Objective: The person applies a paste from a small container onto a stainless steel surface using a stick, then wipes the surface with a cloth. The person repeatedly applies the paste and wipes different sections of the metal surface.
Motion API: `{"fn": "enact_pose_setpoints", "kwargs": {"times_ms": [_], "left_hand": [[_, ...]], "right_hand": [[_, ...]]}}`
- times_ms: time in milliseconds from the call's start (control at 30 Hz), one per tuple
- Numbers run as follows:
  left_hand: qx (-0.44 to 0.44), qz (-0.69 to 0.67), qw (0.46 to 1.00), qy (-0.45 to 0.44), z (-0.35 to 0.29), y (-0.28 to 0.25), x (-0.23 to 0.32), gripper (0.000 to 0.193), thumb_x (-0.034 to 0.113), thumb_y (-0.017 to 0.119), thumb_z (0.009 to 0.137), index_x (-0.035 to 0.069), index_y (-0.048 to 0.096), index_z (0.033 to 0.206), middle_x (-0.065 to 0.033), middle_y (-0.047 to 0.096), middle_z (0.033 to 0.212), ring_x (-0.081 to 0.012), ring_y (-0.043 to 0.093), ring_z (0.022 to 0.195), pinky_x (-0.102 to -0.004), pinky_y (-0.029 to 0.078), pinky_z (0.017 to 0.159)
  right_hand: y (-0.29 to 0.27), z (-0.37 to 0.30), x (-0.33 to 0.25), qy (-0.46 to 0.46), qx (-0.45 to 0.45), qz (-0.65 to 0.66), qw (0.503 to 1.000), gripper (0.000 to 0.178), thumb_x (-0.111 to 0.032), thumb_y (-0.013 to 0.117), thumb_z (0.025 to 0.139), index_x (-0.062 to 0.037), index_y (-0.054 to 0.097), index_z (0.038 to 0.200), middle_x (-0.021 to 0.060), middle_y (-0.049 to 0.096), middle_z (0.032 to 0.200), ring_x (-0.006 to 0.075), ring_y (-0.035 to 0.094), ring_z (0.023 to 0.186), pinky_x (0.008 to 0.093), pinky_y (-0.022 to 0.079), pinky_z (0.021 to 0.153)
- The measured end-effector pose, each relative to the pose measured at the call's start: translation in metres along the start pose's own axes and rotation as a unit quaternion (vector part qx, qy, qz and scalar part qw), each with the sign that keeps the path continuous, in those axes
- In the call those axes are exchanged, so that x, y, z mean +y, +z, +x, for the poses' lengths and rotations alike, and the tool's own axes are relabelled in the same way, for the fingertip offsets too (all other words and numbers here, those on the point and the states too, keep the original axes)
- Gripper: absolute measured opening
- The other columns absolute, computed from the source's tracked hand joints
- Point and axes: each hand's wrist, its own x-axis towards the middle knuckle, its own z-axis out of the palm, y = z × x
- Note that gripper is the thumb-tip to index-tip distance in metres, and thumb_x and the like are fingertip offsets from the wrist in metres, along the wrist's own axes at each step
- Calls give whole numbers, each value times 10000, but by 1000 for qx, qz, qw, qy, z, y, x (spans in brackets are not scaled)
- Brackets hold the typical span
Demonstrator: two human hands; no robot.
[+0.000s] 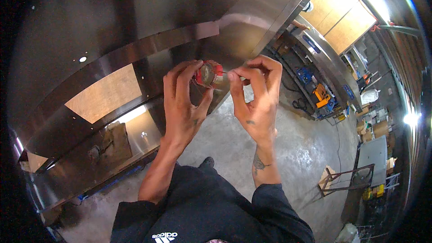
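Left hand point(183, 96) grips a small red part point(208, 74) — fingers closed round it. Right hand point(257, 93) pinches its edge, before a steel panel point(135, 27).

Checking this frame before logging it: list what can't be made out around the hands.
- Head view: small red part, its back and lower edge hidden by left hand fingers.
- What right hand pinches: too small, covered by fingertips.
- Floor clutter at right: too small, bent by fisheye.
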Motion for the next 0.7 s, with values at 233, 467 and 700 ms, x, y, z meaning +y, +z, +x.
{"fn": "enact_pose_setpoints", "kwargs": {"times_ms": [233,467,700], "left_hand": [[-23,27,999,34,2,0,2,698,-10,879,771,112,622,1409,-146,612,1391,-361,609,1276,-447,529,1086],[5,30,1000,2,2,0,-4,664,55,898,807,92,614,1407,-161,611,1363,-359,619,1251,-447,535,1072],[9,49,997,-64,0,-3,-3,624,181,899,857,80,613,1402,-163,613,1337,-351,623,1230,-439,530,1054]], "right_hand": [[4,-3,-1,-34,-46,-68,996,177,16,815,901,-21,751,1061,148,510,1226,257,633,916,372,552,767],[6,1,1,-5,-1,-22,1000,173,30,793,909,-18,716,1055,154,538,1172,268,617,948,371,539,785],[18,34,42,-11,237,19,971,111,-10,707,1020,-8,596,1031,106,508,1129,184,594,960,315,535,804]]}}
